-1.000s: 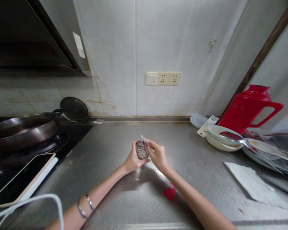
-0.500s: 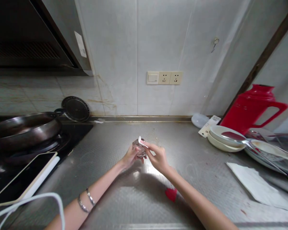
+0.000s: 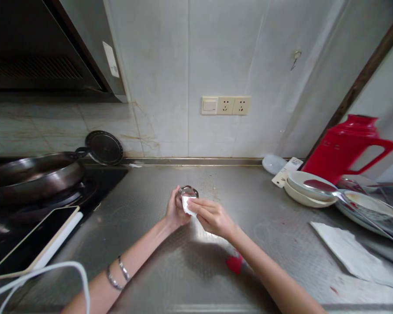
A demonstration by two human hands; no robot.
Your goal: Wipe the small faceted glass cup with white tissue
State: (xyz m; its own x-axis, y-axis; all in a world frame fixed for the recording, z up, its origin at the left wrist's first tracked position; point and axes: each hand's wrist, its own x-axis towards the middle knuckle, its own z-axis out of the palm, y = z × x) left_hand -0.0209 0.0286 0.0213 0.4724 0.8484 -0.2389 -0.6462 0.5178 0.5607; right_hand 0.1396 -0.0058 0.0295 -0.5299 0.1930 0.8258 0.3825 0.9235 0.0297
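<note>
My left hand (image 3: 173, 213) is closed around a small clear glass cup (image 3: 189, 190) with a dark, wavy rim, held a little above the steel counter. The mouth of the cup tilts up and away from me. In the fingertips of my right hand (image 3: 214, 216) is a folded white tissue (image 3: 186, 205), pressed against the near side of the cup. My left fingers are partly hidden behind the glass.
A steel pan (image 3: 36, 174) sits on the stove at left, near a phone (image 3: 32, 244) and a white cable (image 3: 62, 264). At right are stacked bowls (image 3: 309, 198), a red thermos (image 3: 343, 148) and a white paper sheet (image 3: 350, 248). A red scrap (image 3: 235, 263) lies by my right forearm.
The cup has turned in my left hand, so its wavy rim now shows. My right hand has moved slightly down, and the tissue has shifted from the cup's top to its near side.
</note>
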